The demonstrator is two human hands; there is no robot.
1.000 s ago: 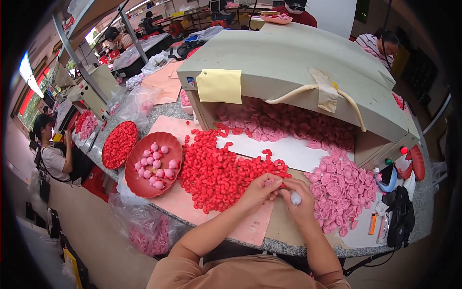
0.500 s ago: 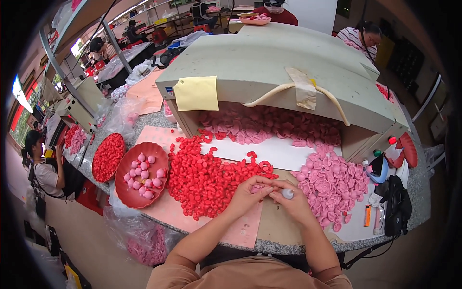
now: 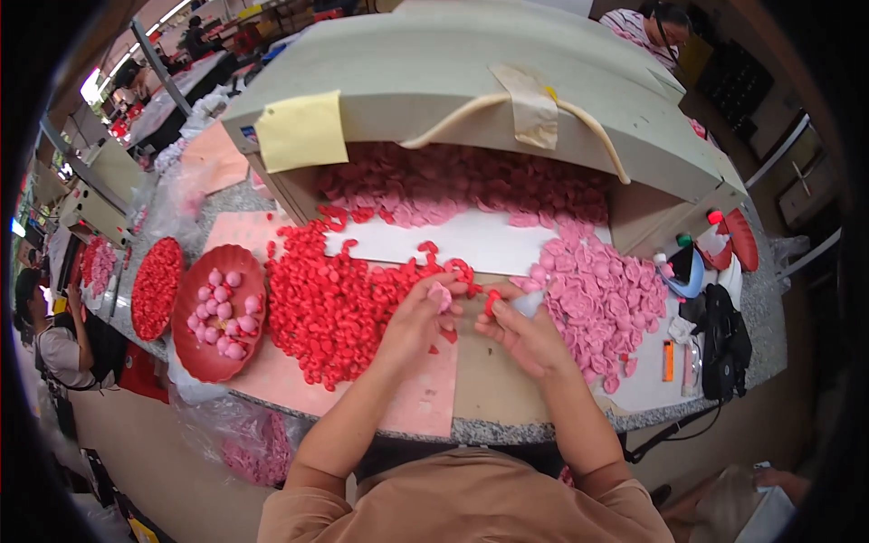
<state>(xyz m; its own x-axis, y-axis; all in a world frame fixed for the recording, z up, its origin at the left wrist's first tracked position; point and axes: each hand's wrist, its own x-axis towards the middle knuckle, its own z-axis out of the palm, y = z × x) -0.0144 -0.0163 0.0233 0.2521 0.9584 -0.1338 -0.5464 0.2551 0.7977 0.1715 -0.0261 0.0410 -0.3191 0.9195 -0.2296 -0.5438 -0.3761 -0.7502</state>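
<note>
Both my hands are over the bench in front of the hooded machine. My left hand [image 3: 418, 317] pinches a small pink petal-shaped piece [image 3: 440, 297] between thumb and fingers. A short gap away, my right hand [image 3: 527, 339] holds a small red curved piece [image 3: 491, 303] at its fingertips. A whitish translucent bottle [image 3: 528, 304] is tucked in that same hand. Beside my left hand spreads a big heap of red curved pieces [image 3: 335, 303]. To the right of my right hand lies a heap of pink cupped pieces [image 3: 602, 294].
The grey-green machine hood [image 3: 434, 81] spans the back, more pink pieces under it. At left stand a red scalloped dish [image 3: 195, 348] of pink balls and a red-filled dish [image 3: 157, 290]. A black bag [image 3: 726, 344] and orange lighter [image 3: 668, 360] lie right. Other people sit farther off.
My hands, together half a second ago, have moved apart. A red piece now shows at my right fingertips, and the pink piece stays in my left hand. The whole view has shifted.
</note>
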